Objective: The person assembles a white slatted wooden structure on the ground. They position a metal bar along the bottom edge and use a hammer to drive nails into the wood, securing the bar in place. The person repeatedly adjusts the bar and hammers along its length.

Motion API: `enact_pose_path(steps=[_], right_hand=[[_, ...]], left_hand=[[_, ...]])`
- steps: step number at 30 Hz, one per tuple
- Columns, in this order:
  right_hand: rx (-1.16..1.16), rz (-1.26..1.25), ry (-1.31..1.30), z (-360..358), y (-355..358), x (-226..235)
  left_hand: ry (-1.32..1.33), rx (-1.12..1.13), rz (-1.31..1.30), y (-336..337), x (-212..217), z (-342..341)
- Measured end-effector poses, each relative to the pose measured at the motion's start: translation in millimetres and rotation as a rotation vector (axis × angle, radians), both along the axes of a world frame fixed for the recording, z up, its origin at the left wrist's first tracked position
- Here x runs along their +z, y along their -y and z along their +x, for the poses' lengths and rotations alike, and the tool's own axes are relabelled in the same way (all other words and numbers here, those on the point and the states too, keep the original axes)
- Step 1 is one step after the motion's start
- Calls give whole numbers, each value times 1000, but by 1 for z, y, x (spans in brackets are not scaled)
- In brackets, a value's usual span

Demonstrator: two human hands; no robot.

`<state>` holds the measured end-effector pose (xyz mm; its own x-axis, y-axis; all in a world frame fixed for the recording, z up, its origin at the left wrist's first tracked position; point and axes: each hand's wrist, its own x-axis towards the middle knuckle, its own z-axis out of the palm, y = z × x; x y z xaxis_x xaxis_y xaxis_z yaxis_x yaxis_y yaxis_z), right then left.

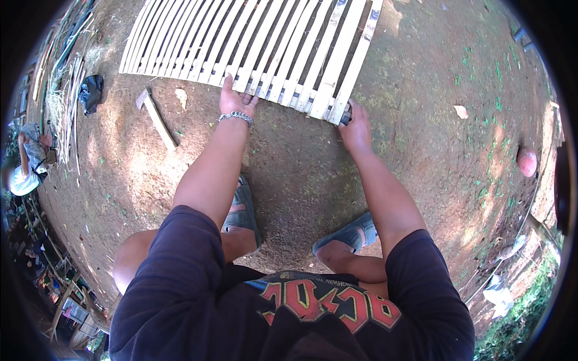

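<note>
A panel of pale bamboo slats lies flat on the brown dirt in front of me. My left hand, with a metal chain bracelet on the wrist, presses fingers-apart on the near edge of the slats. My right hand is closed around a small dark tool handle at the panel's near right corner. Most of the tool is hidden by the fingers. I am squatting, with my sandalled feet just behind the panel.
A loose piece of wood lies on the dirt to the left. A dark cloth and long bamboo strips lie at the far left, near another person. A reddish round object sits at the right.
</note>
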<state>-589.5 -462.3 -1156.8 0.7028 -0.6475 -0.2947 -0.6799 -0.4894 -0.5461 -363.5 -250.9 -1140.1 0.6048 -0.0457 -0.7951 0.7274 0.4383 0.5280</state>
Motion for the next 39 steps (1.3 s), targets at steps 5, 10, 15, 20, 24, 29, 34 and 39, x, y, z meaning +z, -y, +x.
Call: enact_pose_path(steps=[5,10,15,20,24,29,34,39], right_hand=[[7,19,-18,-3,-2,0],[21,64,-44,-3,2,2],[33,247,-149,-5,15,5],[101,181,26,-15,21,-11],[107,193,29,-22,22,-17],[149,189,-12,-25,30,-8],[165,161,13,-22,29,-7],[117,176,34,-16,22,-12]], left_hand=[[24,-15,-8,0,1,-1],[40,-20,-37,-3,0,0],[31,-9,-18,-2,6,-3],[45,2,-18,0,8,-3],[48,1,-12,0,10,-3],[77,-13,-32,-4,8,-4],[54,-2,-13,-3,6,-4],[49,5,-18,0,5,-4]])
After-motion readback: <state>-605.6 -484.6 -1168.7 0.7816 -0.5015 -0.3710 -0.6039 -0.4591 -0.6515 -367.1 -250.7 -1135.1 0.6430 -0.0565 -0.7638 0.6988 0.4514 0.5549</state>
